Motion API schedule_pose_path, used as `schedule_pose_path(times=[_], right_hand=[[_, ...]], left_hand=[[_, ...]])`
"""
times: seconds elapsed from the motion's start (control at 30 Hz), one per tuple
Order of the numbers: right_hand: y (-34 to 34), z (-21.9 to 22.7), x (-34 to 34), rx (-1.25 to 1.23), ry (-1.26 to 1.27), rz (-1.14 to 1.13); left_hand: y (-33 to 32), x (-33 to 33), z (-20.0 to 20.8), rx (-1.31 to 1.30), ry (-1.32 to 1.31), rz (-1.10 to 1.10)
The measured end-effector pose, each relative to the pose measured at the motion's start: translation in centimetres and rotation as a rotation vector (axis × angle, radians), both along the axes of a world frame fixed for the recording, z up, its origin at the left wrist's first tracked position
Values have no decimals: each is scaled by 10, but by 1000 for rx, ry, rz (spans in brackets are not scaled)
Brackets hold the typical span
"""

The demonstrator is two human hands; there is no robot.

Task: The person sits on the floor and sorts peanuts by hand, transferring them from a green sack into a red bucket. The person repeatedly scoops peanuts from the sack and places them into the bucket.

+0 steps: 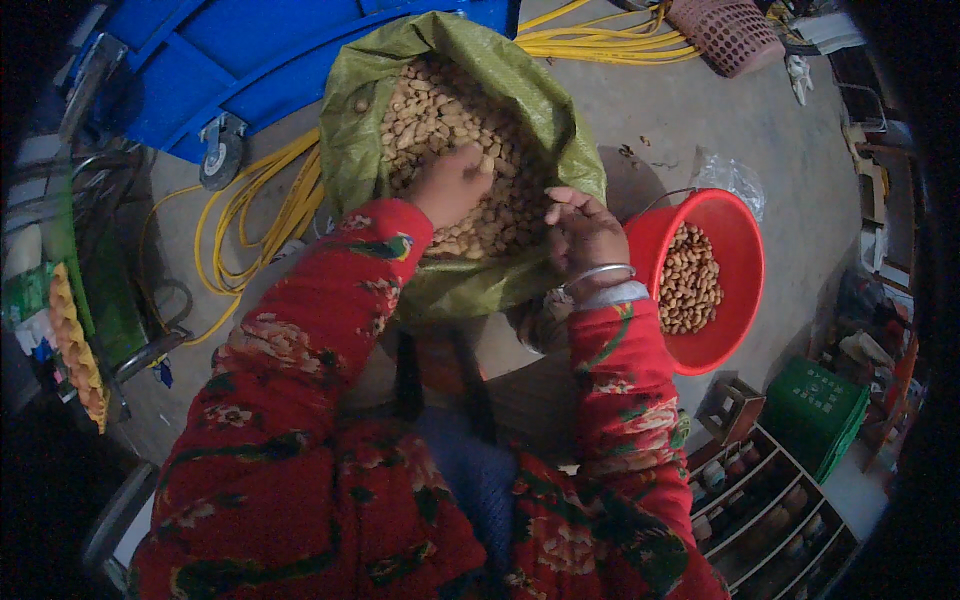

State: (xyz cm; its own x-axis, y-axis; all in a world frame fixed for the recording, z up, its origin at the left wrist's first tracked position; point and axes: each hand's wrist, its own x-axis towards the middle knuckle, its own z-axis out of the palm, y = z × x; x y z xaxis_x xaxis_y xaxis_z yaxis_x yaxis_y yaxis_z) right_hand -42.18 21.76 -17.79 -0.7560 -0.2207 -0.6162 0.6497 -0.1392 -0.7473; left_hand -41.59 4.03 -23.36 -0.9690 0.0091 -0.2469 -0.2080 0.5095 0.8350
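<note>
A green woven sack [350, 150] stands in front of me, its mouth rolled wide and full of unshelled peanuts [440, 115]. Over the peanuts, my left hand [452, 188] is closed, with what looks like a peanut at its fingertips. My right hand [588, 235], with a silver bangle at the wrist, is beside the sack's right rim. Its thumb and fingers are drawn together, and whatever they hold is too small to make out. Right of that hand, a red bucket [738, 290] leans toward me with shelled peanut kernels [690, 280] inside.
A blue wheeled cart [250, 50] with a caster [222, 155] stands at the back left. Yellow hose [255, 215] lies coiled around the sack. A pink basket [730, 35], clear plastic bag [735, 180], green crate [820, 410] and slatted rack [770, 510] line the right side.
</note>
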Motion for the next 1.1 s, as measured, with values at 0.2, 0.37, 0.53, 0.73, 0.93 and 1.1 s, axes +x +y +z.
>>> schedule_pose_path(times=[0.2, 0.37, 0.53, 0.73, 0.93, 1.1], right_hand=[[-21, -44, 6, 721, 583, 516], [-42, -66, 8, 1111, 581, 639], [-36, -74, 15, 1056, 597, 695], [-2, -40, 12, 166, 224, 198], [48, 11, 14, -400, -55, -350], [64, 14, 27, -432, -111, -406]], left_hand=[[-16, -7, 33, 1052, -254, 278], [-20, -7, 49, 856, -224, 434], [-14, -8, 35, 659, -89, 410], [1, -5, 1, 53, 191, 58], [26, 5, -6, -448, 56, -311], [33, 14, -12, -571, 182, -368]])
